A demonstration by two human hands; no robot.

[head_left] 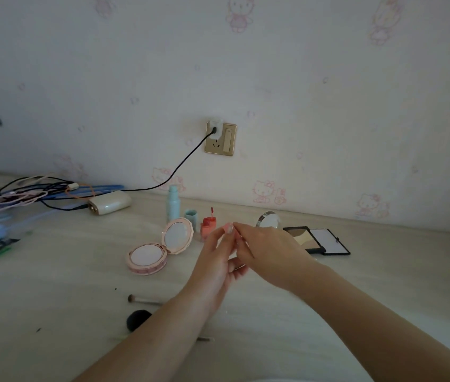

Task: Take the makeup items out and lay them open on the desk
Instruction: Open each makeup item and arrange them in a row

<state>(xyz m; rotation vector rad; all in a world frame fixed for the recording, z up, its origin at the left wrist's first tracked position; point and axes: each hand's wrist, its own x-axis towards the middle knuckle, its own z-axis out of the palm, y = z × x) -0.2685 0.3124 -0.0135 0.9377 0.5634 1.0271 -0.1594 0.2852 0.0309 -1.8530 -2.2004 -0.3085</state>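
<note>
Item: small pink tube (228, 228), pinched between fingertips of my left hand (215, 260) and right hand (266, 250), fingers curled, toward the desk's (53, 271) back edge.

A gold wall socket (220, 139) is holding a black cable (182, 164), which is running down to the desk (53, 271). A tangle of cords (25, 193) is lying beside a cream device (110, 202).
</note>
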